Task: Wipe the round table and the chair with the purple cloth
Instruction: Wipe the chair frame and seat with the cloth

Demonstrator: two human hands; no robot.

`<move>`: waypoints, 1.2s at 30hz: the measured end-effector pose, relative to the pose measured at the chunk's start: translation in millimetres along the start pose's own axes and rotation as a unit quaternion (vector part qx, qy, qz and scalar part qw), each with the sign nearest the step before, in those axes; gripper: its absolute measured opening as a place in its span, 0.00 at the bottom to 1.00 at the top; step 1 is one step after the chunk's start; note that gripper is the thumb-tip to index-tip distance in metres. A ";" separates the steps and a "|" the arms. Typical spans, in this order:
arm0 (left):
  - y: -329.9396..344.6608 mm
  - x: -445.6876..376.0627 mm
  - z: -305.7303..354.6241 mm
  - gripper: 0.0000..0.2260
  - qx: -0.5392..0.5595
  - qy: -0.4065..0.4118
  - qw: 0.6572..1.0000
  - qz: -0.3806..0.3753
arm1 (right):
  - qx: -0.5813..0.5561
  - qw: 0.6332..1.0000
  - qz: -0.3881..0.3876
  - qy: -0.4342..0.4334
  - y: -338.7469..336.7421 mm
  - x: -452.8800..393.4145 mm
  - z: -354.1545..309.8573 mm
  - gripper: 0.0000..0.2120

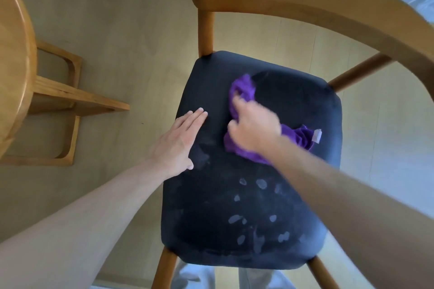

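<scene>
At the centre of the frame, your right hand point(254, 128) presses the bunched purple cloth point(244, 91) onto the dark seat of the chair point(246, 206), fingers curled around the fabric, blurred as if mid-stroke. Your left hand point(178, 141) lies flat on the seat's left edge, fingers straight and together, holding nothing. The round bench point(14, 58) shows only as a wooden rim at upper left. The chair step looks to be in hand: pale smudges mark the lower half of the seat, so the next pass likely calls for drawing the cloth down toward them.
</scene>
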State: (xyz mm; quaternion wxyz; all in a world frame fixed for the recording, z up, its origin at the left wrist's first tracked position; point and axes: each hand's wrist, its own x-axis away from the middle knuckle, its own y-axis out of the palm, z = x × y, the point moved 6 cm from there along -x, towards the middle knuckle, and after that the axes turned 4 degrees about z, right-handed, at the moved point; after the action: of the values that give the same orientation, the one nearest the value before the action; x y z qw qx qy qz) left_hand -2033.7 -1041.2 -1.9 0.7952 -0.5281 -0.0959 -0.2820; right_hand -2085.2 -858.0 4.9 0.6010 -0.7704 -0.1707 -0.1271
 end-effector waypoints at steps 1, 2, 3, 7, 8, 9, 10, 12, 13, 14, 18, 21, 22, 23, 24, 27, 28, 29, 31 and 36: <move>-0.5 0.0 -0.8 0.63 0.010 -0.003 1.000 -0.001 | 0.011 0.999 -0.028 -0.043 14.8 23.1 -19.6 0.28; -1.1 0.2 -1.4 0.64 0.020 -0.006 1.000 0.000 | 0.019 0.995 -0.058 -0.080 27.1 47.3 -34.9 0.30; -2.1 0.9 -2.0 0.65 0.023 -0.007 1.000 0.004 | 0.027 0.989 -0.091 -0.115 38.2 69.5 -45.1 0.30; -5.3 6.9 -4.3 0.58 -0.024 -0.014 0.999 0.026 | 0.063 0.944 -0.226 -0.232 52.9 112.1 -50.8 0.29; -5.1 9.3 -5.0 0.56 -0.031 -0.020 0.999 0.030 | 0.065 0.940 -0.235 -0.238 48.2 108.0 -45.8 0.29; -4.3 11.9 -5.3 0.54 -0.030 -0.024 0.999 0.036 | 0.057 0.946 -0.221 -0.229 38.7 99.8 -38.9 0.29; -2.9 14.9 -5.4 0.53 -0.025 -0.029 0.998 0.043 | 0.039 0.961 -0.183 -0.202 24.5 87.6 -30.4 0.29; 2.2 23.3 -5.4 0.49 -0.007 -0.045 0.997 0.058 | -0.031 0.992 -0.064 -0.106 -9.9 55.4 -4.4 0.32; 5.3 28.1 -6.2 0.48 0.005 -0.057 0.996 0.065 | -0.062 0.997 -0.012 -0.049 -25.4 38.1 11.4 0.33; 8.1 32.4 -6.8 0.46 0.018 -0.070 0.995 0.072 | -0.083 0.996 0.026 0.008 -38.7 20.5 27.4 0.32; 14.0 42.2 -5.4 0.40 0.038 -0.093 0.991 0.086 | -0.070 0.985 0.062 0.148 -55.9 -31.2 66.8 0.21; 14.8 42.5 -6.1 0.38 0.033 -0.098 0.991 0.083 | -0.011 0.996 0.031 0.086 -29.8 -21.2 35.0 0.15; 14.6 42.6 -6.9 0.38 0.035 -0.099 0.991 0.082 | 0.010 0.999 0.015 0.043 -14.6 -6.0 16.9 0.17; 14.7 42.6 -7.8 0.39 0.036 -0.098 0.991 0.080 | 0.028 1.000 -0.006 -0.005 0.7 14.3 -2.2 0.20; 14.3 42.4 -8.6 0.39 0.036 -0.097 0.992 0.077 | 0.039 0.998 -0.033 -0.048 15.6 38.4 -20.1 0.23; 13.4 41.8 -7.9 0.40 0.041 -0.087 0.993 0.069 | 0.050 0.978 -0.137 -0.147 47.5 103.9 -45.1 0.27; 13.1 41.5 -8.0 0.39 0.041 -0.085 0.993 0.068 | 0.056 0.968 -0.171 -0.172 52.6 116.3 -45.3 0.27; 13.3 41.4 -8.8 0.39 0.041 -0.082 0.993 0.068 | 0.065 0.959 -0.199 -0.193 53.7 121.6 -43.2 0.28; 14.3 41.4 -10.9 0.39 0.045 -0.077 0.994 0.068 | 0.071 0.952 -0.207 -0.213 42.4 115.9 -36.8 0.28; 17.2 43.4 -15.7 0.38 0.055 -0.075 0.992 0.085 | -0.012 0.999 0.004 -0.051 -34.3 42.9 6.7 0.26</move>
State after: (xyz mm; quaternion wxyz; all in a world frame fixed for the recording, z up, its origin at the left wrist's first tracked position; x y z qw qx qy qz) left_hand -1990.9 -1065.4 -2.5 0.8345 -0.5097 -0.1251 -0.1677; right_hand -2060.6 -839.3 50.7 0.5824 -0.7840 -0.1962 -0.0870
